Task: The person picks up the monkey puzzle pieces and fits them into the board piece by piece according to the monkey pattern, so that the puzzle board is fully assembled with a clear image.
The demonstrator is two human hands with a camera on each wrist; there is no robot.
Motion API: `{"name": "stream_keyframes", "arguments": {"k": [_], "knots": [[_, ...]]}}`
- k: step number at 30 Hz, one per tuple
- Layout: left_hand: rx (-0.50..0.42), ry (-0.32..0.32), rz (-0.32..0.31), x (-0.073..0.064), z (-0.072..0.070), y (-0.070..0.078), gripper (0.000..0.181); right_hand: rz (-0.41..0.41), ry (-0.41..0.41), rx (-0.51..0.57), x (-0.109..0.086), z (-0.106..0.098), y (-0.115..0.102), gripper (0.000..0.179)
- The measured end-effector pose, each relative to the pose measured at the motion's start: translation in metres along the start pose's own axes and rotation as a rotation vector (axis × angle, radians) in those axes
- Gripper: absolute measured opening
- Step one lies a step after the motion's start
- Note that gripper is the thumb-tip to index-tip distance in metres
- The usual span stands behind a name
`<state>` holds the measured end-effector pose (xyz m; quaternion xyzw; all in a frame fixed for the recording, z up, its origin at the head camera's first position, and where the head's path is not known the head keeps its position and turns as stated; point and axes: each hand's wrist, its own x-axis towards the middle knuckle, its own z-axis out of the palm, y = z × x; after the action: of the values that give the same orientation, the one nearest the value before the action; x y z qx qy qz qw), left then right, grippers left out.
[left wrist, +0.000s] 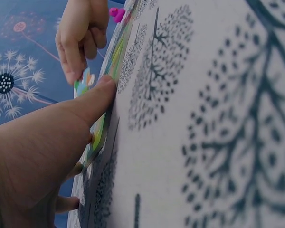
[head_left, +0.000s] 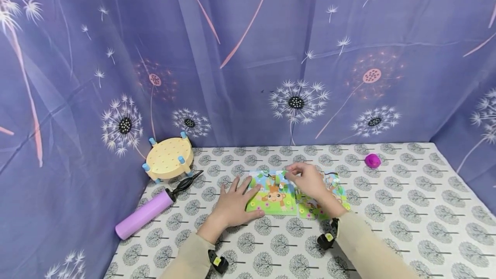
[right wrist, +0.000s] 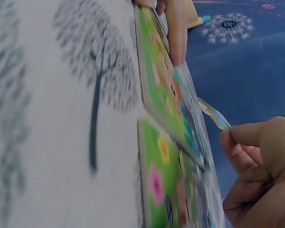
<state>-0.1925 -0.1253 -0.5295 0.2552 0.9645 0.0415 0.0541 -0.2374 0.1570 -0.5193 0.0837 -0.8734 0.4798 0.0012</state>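
Observation:
A jigsaw puzzle board (head_left: 267,206) with a cartoon monkey lies flat on the cloth. My left hand (head_left: 231,206) rests with spread fingers at its left side, the thumb (left wrist: 102,92) at the near edge. My right hand (head_left: 310,183) pinches a small puzzle piece (right wrist: 215,116) between thumb and index finger, raised over the upper right of the monkey board. In the right wrist view the piece is tilted, seen nearly edge-on. A second picture board (head_left: 342,192) lies against the right side of the first, partly hidden under my right hand and wrist.
At the back left, a yellow stool-like toy (head_left: 169,157) with blue legs lies with its legs outward. Nearer sits a purple hand pump (head_left: 145,215) with a black tip. A small magenta toy (head_left: 373,161) stands at the back right. Purple curtains (head_left: 248,76) border the table.

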Motion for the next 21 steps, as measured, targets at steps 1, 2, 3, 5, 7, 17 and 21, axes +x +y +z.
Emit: {"name": "stream_keyframes", "arguments": {"k": [1, 2, 3, 5, 7, 17, 21], "knots": [[0.000, -0.003, -0.001, 0.000, 0.000, 0.000, 0.088, 0.009, -0.010, 0.000, 0.001, 0.003, -0.002, 0.018], [0.000, -0.007, -0.003, 0.000, 0.000, 0.000, 0.088, 0.015, -0.020, 0.002, 0.003, 0.007, -0.003, 0.019], [-0.004, -0.007, -0.002, -0.001, 0.000, 0.000, 0.088, 0.015, -0.030, -0.001, 0.004, 0.010, -0.006, 0.020], [-0.005, -0.011, -0.003, -0.001, -0.001, 0.001, 0.087, 0.023, -0.043, -0.002, 0.007, 0.018, -0.009, 0.021], [-0.004, -0.011, -0.004, -0.002, -0.001, 0.000, 0.087, 0.043, -0.046, -0.010, 0.010, 0.026, -0.014, 0.021], [0.009, 0.002, -0.011, -0.001, 0.000, 0.001, 0.090, 0.097, -0.028, -0.104, 0.019, 0.055, -0.032, 0.016], [0.008, 0.008, -0.010, 0.000, 0.001, 0.001, 0.091, 0.099, -0.025, -0.122, 0.022, 0.061, -0.033, 0.016]]}}
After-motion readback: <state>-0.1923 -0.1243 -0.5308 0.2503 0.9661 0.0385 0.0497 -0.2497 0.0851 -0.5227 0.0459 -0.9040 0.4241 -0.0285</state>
